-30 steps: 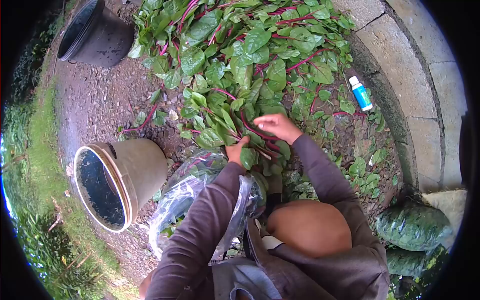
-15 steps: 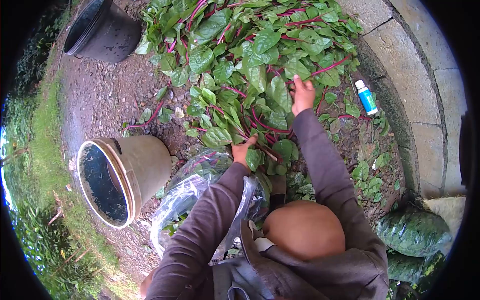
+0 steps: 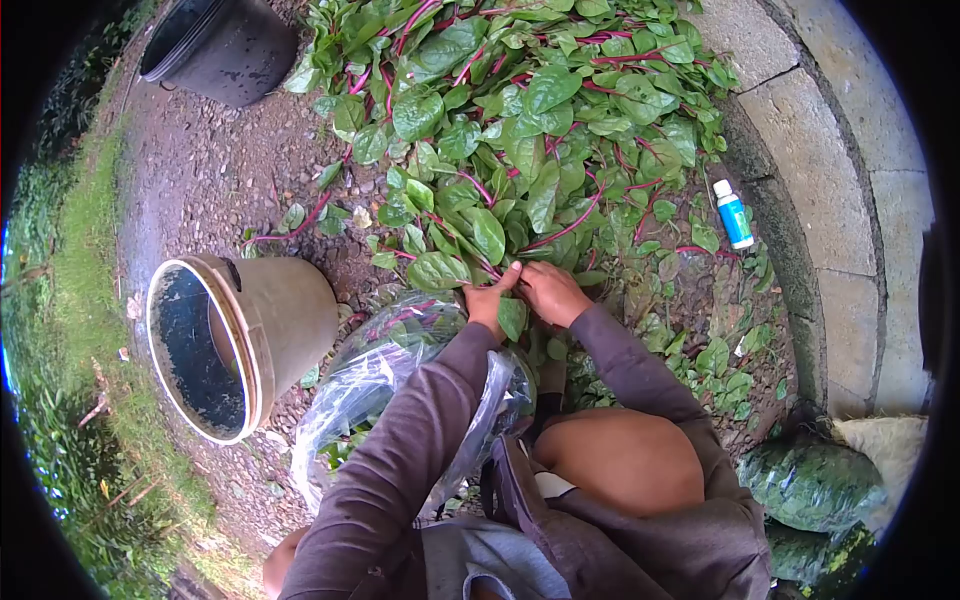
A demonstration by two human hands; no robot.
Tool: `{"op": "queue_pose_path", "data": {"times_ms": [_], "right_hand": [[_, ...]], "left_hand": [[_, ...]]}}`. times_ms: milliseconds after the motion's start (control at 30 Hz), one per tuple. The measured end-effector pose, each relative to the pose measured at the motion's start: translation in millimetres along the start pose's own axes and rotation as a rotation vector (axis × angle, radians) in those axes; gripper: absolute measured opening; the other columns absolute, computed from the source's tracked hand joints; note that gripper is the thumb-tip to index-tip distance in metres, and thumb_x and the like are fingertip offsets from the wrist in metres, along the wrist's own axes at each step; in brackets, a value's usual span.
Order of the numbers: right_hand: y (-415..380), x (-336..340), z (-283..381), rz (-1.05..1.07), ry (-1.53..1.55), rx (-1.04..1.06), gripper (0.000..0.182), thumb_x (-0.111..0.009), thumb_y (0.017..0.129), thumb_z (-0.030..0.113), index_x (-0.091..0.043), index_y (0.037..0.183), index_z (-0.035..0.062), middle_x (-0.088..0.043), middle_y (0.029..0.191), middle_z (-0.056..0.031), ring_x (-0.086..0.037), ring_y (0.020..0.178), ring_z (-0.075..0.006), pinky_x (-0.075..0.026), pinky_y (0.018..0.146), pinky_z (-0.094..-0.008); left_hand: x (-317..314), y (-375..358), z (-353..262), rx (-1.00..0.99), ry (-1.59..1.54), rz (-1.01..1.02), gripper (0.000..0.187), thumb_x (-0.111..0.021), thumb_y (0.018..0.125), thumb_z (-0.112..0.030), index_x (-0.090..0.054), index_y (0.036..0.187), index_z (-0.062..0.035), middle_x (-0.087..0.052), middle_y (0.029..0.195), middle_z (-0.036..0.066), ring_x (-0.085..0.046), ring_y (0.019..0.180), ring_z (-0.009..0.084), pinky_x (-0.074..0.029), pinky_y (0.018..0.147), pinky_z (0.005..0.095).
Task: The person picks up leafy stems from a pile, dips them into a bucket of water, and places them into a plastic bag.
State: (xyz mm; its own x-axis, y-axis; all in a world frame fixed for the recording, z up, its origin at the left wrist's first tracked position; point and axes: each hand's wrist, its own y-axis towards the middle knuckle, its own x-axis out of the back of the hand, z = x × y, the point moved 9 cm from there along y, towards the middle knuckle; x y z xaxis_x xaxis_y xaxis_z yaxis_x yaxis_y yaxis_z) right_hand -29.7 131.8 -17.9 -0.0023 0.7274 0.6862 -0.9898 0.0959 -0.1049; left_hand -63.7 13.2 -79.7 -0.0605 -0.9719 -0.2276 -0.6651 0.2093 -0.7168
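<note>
A large heap of Malabar spinach (image 3: 560, 110), with green leaves and magenta stems, covers the ground in front of me. My left hand (image 3: 488, 303) is closed around a bunch of spinach stems (image 3: 490, 240) at the heap's near edge. Right beside it, my right hand (image 3: 552, 293) has its fingers closed at the same bunch, almost touching the left thumb. The stem ends inside both hands are mostly hidden. By my left forearm sits a clear plastic bag (image 3: 365, 375) with leafy greens inside.
A pale bucket (image 3: 290, 315) lies tipped on its side at left, with a dark bucket (image 3: 235, 60) beyond it. A blue bottle with a white cap (image 3: 735, 218) stands near the concrete block edging (image 3: 810, 130). Filled plastic bags (image 3: 815, 480) rest at lower right.
My right hand has come down and left from the heap to meet my left hand at the bunch. My left hand stays in nearly the same place.
</note>
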Motion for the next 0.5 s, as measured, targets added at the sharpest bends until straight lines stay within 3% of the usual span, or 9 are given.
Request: {"op": "queue_pose_path", "data": {"times_ms": [67, 167, 200, 233, 267, 300, 367, 467, 500], "right_hand": [[-7, 6, 14, 0.086, -0.035, -0.028, 0.019, -0.059, 0.081, 0.017, -0.062, 0.096, 0.0051, -0.063, 0.092, -0.0152, -0.057, 0.091, -0.0332, -0.045, 0.080, -0.0412], [-11, 21, -28, 0.037, 0.137, -0.105, 0.022, -0.061, 0.082, 0.022, -0.064, 0.093, 0.0029, -0.063, 0.091, -0.0157, -0.061, 0.084, -0.0305, -0.048, 0.075, -0.0389], [-14, 24, -64, -0.039, 0.374, -0.396, 0.026, -0.062, 0.083, 0.026, -0.065, 0.089, 0.0014, -0.063, 0.088, -0.0158, -0.063, 0.073, -0.0266, -0.049, 0.069, -0.0358], [-14, 39, -87, -0.195, 0.368, -0.544, 0.029, -0.063, 0.083, 0.030, -0.063, 0.091, 0.0016, -0.064, 0.082, -0.0112, -0.062, 0.066, -0.0203, -0.049, 0.065, -0.0326], [-23, 44, -107, -0.391, 0.653, -0.691, 0.031, -0.065, 0.083, 0.031, -0.061, 0.095, 0.0031, -0.063, 0.079, -0.0051, -0.061, 0.066, -0.0154, -0.048, 0.059, -0.0294], [-23, 48, -118, -0.451, 0.781, -0.811, 0.029, -0.066, 0.083, 0.029, -0.056, 0.096, 0.0056, -0.061, 0.079, -0.0008, -0.059, 0.066, -0.0108, -0.043, 0.053, -0.0239], [-16, 45, -127, -0.573, 1.044, -0.971, 0.023, -0.066, 0.083, 0.025, -0.055, 0.095, 0.0078, -0.061, 0.080, 0.0004, -0.057, 0.064, -0.0099, -0.039, 0.051, -0.0217], [5, 36, -148, -0.714, 1.016, -0.809, 0.017, -0.064, 0.084, 0.020, -0.055, 0.091, 0.0072, -0.060, 0.076, 0.0003, -0.057, 0.063, -0.0106, -0.042, 0.051, -0.0246], [11, 52, -136, -0.757, 0.836, -0.677, 0.016, -0.064, 0.083, 0.018, -0.055, 0.090, 0.0069, -0.060, 0.074, -0.0004, -0.057, 0.062, -0.0110, -0.042, 0.052, -0.0256]], "left_hand": [[-2, 0, -3, -0.026, -0.020, 0.008, 0.032, -0.074, 0.076, -0.008, -0.054, 0.101, -0.0053, -0.061, 0.079, 0.005, -0.059, 0.064, 0.0171, -0.049, 0.053, 0.0336], [-1, 4, 2, -0.064, -0.002, 0.014, 0.029, -0.073, 0.076, -0.009, -0.054, 0.098, -0.0066, -0.060, 0.079, 0.005, -0.059, 0.063, 0.0181, -0.049, 0.052, 0.0349], [-1, 2, 1, -0.054, 0.003, -0.008, 0.029, -0.073, 0.077, -0.009, -0.054, 0.099, -0.0069, -0.060, 0.080, 0.005, -0.059, 0.064, 0.0183, -0.049, 0.052, 0.0350], [-1, -2, 0, -0.044, 0.006, -0.032, 0.029, -0.073, 0.077, -0.010, -0.054, 0.099, -0.0072, -0.060, 0.081, 0.005, -0.059, 0.064, 0.0185, -0.050, 0.052, 0.0351], [0, -4, -3, -0.036, 0.010, -0.058, 0.030, -0.073, 0.077, -0.010, -0.054, 0.100, -0.0075, -0.059, 0.082, 0.005, -0.059, 0.064, 0.0187, -0.050, 0.053, 0.0352], [-1, -3, -1, -0.023, 0.025, -0.039, 0.032, -0.073, 0.077, -0.011, -0.053, 0.101, -0.0075, -0.059, 0.084, 0.005, -0.059, 0.065, 0.0189, -0.050, 0.053, 0.0354], [-1, 0, 3, 0.005, 0.054, -0.004, 0.036, -0.073, 0.077, -0.011, -0.051, 0.104, -0.0075, -0.059, 0.086, 0.005, -0.059, 0.067, 0.0193, -0.050, 0.053, 0.0359], [1, 6, 8, 0.002, 0.041, 0.043, 0.039, -0.074, 0.076, -0.012, -0.050, 0.106, -0.0075, -0.059, 0.087, 0.006, -0.059, 0.068, 0.0195, -0.050, 0.053, 0.0358], [3, 5, 6, -0.007, 0.053, 0.010, 0.039, -0.074, 0.076, -0.013, -0.050, 0.107, -0.0074, -0.059, 0.087, 0.006, -0.059, 0.067, 0.0196, -0.050, 0.053, 0.0358]]}}
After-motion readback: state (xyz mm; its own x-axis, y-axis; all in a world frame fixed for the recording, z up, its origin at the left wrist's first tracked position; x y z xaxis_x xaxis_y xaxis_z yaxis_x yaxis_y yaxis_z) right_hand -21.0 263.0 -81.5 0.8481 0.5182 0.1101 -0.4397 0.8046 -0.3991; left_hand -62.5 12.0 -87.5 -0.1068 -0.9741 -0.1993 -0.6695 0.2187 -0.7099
